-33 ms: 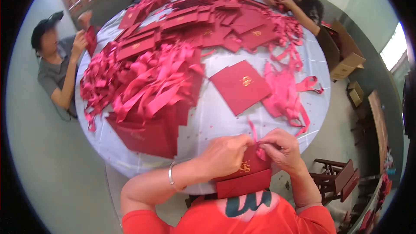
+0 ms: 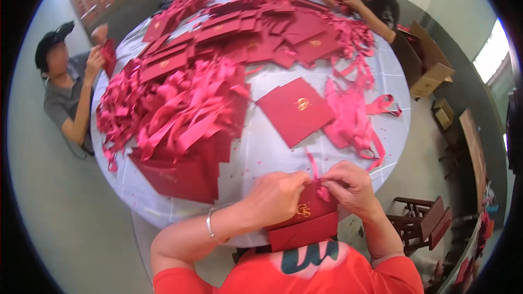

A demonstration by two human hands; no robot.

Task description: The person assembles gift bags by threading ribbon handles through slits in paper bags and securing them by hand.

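At the table's near edge, in front of my chest, lies a dark red paper gift bag (image 2: 302,223) with a gold emblem. My left hand (image 2: 280,193) is closed in a pinch at the bag's far edge, on a pink ribbon (image 2: 311,163) that sticks up between my hands. My right hand (image 2: 351,185) pinches the same ribbon, with a small loop of it hanging over the bag's face. The fingertips partly hide where the ribbon meets the bag. Just beyond my hands lies a flat red bag (image 2: 297,111), next to a heap of pink ribbons (image 2: 351,114).
Red bags with ribbon handles (image 2: 180,174) are stacked at the left of the round, white-covered table (image 2: 250,158). More bags (image 2: 234,27) pile at the back. Co-workers sit left (image 2: 68,87) and far right (image 2: 376,0). Cardboard boxes (image 2: 430,71) and a wooden stool (image 2: 419,220) stand on the right.
The whole view has shifted slightly, so the table and bags sit a little further left. My hands keep their pinch on the ribbon with hardly any movement.
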